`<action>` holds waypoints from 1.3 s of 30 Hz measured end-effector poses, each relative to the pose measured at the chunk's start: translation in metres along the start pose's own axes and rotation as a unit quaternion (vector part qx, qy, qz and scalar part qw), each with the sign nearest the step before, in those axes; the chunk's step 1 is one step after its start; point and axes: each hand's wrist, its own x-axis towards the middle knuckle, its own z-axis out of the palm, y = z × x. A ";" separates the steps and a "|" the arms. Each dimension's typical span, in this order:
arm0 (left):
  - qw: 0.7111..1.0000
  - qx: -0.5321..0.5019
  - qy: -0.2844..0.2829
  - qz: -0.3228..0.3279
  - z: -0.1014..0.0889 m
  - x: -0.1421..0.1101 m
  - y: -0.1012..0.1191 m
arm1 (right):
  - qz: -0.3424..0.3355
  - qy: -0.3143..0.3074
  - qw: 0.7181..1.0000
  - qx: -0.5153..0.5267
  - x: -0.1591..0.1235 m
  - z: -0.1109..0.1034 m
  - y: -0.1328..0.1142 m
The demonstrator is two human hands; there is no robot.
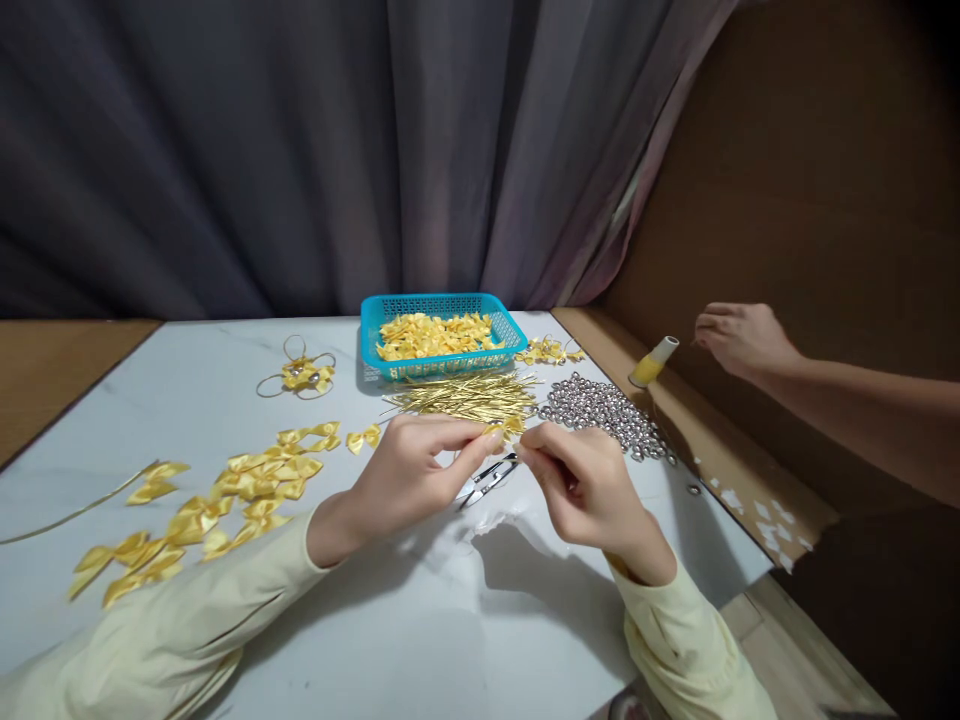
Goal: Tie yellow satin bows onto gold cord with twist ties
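My left hand point(409, 470) and my right hand point(581, 480) meet over the middle of the white table point(450, 620). Both pinch a small yellow ribbon bow point(504, 429) between fingertips, left from the left side, right from the right. Small metal snips point(489, 478) lie on the table just under the hands. A heap of thin gold wire ties point(469, 395) lies right behind the bow.
A blue basket point(442, 335) of yellow bows stands at the back. Loose yellow bows point(247, 490) spread at the left. Silver bells point(607, 410) lie heaped at the right. Another person's hand point(739, 338) reaches in near a yellow spool point(651, 365).
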 end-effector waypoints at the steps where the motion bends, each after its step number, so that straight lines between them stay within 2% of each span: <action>1: 1.000 0.001 0.000 -0.001 0.000 0.000 0.000 | -0.006 -0.010 1.000 0.000 0.000 0.001 0.000; 4: 1.000 -0.003 0.000 -0.007 0.000 0.001 0.002 | -0.007 -0.026 1.000 0.007 -0.001 0.004 0.000; 9: 0.998 -0.025 -0.007 -0.048 0.001 0.000 0.005 | 0.032 -0.052 0.997 0.046 0.000 0.010 0.000; 15: 0.993 -0.051 -0.016 -0.107 0.006 -0.002 0.005 | 0.075 -0.049 0.993 0.081 0.003 0.014 -0.001; 25: 0.979 -0.118 0.031 -0.165 0.013 -0.008 0.006 | 0.103 -0.034 0.985 0.131 0.005 0.013 -0.004; 31: 0.962 -0.135 0.041 -0.236 0.015 -0.010 0.007 | 0.167 -0.020 0.965 0.202 0.006 0.015 -0.007; 35: 0.953 -0.151 0.049 -0.258 0.017 -0.011 0.008 | 0.212 -0.030 0.941 0.263 0.006 0.016 -0.008; 39: 0.944 -0.172 0.054 -0.276 0.019 -0.011 0.009 | 0.217 -0.033 0.934 0.282 0.007 0.017 -0.008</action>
